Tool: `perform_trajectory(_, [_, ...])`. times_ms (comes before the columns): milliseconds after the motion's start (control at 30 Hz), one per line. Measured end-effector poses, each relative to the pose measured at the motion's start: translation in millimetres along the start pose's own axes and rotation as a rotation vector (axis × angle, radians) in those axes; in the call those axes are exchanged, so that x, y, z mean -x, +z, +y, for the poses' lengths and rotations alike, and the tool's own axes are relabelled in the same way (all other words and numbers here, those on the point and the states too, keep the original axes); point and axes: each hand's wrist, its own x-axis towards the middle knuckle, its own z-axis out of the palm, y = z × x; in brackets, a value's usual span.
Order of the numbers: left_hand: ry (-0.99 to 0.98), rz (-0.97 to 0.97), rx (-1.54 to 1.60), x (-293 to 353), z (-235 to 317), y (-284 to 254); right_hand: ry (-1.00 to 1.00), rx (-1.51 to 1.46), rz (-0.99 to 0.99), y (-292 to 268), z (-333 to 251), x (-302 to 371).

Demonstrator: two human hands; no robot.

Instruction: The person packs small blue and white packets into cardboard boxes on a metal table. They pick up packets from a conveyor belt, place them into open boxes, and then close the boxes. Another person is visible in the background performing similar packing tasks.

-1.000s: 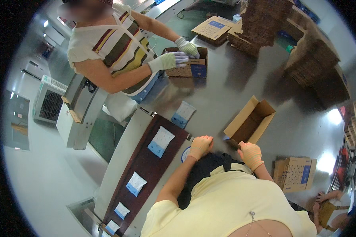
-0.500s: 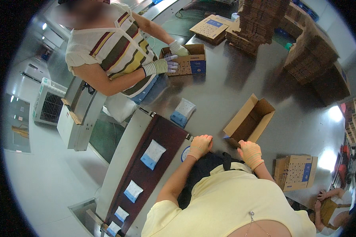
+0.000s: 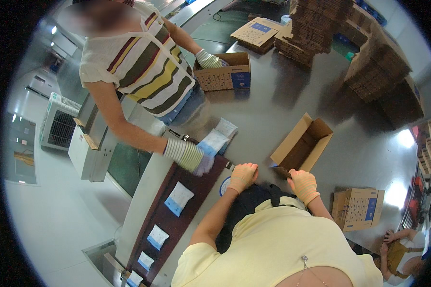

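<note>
My left hand (image 3: pixel 244 177), in a striped glove, is closed with curled fingers at the near table edge beside the conveyor's end. Closed too, my right hand (image 3: pixel 301 185) is at the near end of an open cardboard box (image 3: pixel 297 143). Whether either hand grips anything is hidden. The box stands tilted to my view, with its top open and no contents visible. To the left, white-and-blue packets lie on the dark conveyor belt (image 3: pixel 203 184), one packet (image 3: pixel 179 198) nearest me. Two more packets (image 3: pixel 218 138) overlap at the belt's end.
Across the table, a co-worker's gloved hand (image 3: pixel 189 155) is over the belt; the other reaches into a printed box (image 3: pixel 225 79). Stacks of flattened cartons (image 3: pixel 316 28) stand far right, with more folded cartons (image 3: pixel 359 208) near right. Another person (image 3: pixel 402 253) sits lower right.
The co-worker's one hand has moved from the box to the belt's end, where a second packet now overlaps the first. Belt packets have shifted. My hands have stayed in place.
</note>
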Motion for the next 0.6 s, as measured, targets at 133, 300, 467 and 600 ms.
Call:
perform_trajectory(133, [-0.002, 0.003, 0.009, -0.4, -0.9, 2.3, 0.001, -0.004, -0.010, -0.8, 0.5, -0.9])
perform_trajectory(300, [0.004, 0.014, -0.001, -0.3, -2.3, 5.2, -0.010, -0.006, -0.002, 1.6, 1.3, -2.7])
perform_trajectory(467, [0.010, 0.015, 0.041, 2.6, -5.1, 6.9, -0.016, -0.004, -0.003, -0.5, -2.4, -1.8])
perform_trajectory(600, [0.002, -0.012, 0.027, 2.3, -2.8, 2.7, -0.012, -0.024, 0.010, -1.6, -2.3, -0.6])
